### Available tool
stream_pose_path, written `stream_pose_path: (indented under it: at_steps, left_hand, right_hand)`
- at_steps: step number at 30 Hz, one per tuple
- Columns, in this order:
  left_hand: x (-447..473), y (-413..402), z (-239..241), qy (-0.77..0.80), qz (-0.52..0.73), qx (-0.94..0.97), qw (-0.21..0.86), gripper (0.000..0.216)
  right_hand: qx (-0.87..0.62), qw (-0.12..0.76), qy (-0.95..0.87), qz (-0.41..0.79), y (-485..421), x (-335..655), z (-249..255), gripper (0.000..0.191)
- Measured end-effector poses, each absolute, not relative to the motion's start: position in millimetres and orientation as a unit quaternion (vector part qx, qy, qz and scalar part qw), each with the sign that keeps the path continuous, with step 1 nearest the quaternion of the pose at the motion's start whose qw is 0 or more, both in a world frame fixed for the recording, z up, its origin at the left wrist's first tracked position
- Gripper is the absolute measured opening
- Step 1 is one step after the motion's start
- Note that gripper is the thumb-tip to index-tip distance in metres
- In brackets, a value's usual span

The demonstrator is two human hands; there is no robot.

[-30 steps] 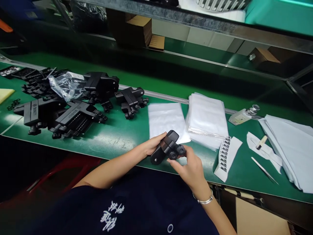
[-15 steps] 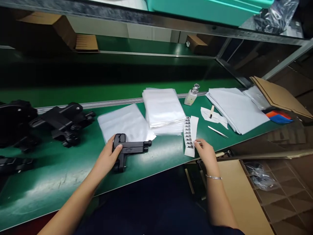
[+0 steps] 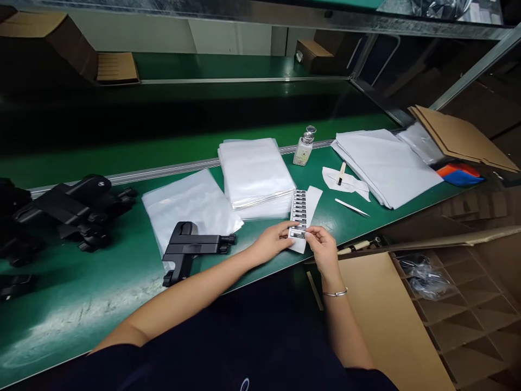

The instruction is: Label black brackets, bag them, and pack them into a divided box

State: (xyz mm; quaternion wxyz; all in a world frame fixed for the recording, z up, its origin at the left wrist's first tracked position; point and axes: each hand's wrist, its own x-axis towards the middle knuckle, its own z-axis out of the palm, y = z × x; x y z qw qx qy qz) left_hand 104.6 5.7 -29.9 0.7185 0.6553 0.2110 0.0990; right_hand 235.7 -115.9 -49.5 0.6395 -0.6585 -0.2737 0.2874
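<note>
A strip of printed labels (image 3: 299,203), white with black blocks, lies at the table's front edge, in front of the stacked clear bags. My left hand (image 3: 273,243) is closed at the strip's left side, with index finger and thumb around the left end of one label (image 3: 297,234). That label sits at a slight angle to the strip, and my right hand (image 3: 323,247) pinches its right end. Whether it is fully off the backing cannot be made out. Left of my hands, a black T-shaped plastic device (image 3: 193,250) with small knobs lies partly on a clear plastic bag (image 3: 191,203), untouched.
A stack of clear bags (image 3: 258,168) stands behind the labels. Further right are a pump bottle (image 3: 303,149), a small brush (image 3: 341,174), tweezers (image 3: 352,207) and white sheets (image 3: 382,163). More black devices (image 3: 69,212) lie left. A divided carton (image 3: 459,304) sits below right.
My left hand has let go of the black device and moved right to the labels. My right hand now pinches one label. The view has shifted, so things appear further left.
</note>
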Motion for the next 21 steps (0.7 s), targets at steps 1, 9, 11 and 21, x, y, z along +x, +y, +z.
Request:
stream_pose_path:
  at_steps: [1, 9, 11, 21]
  left_hand:
    - [111, 4, -34, 0.216, 0.108, 0.637, 0.732, 0.044]
    - [131, 1, -47, 0.27, 0.139, 0.582, 0.754, 0.019]
    - [135, 0, -51, 0.275, 0.128, 0.579, 0.757, 0.021]
    - [20, 36, 11, 0.289, 0.045, 0.835, 0.466, 0.063]
  right_hand:
    - [-0.66, 0.642, -0.271, 0.282, -118, 235, -49, 0.024]
    - [-0.767, 0.504, -0.389, 0.077, -134, 238, -55, 0.018]
    - [-0.783, 0.445, -0.435, -0.008, -137, 236, -57, 0.013]
    - [-0.703, 0.671, -0.233, 0.043, -140, 248, -46, 0.019]
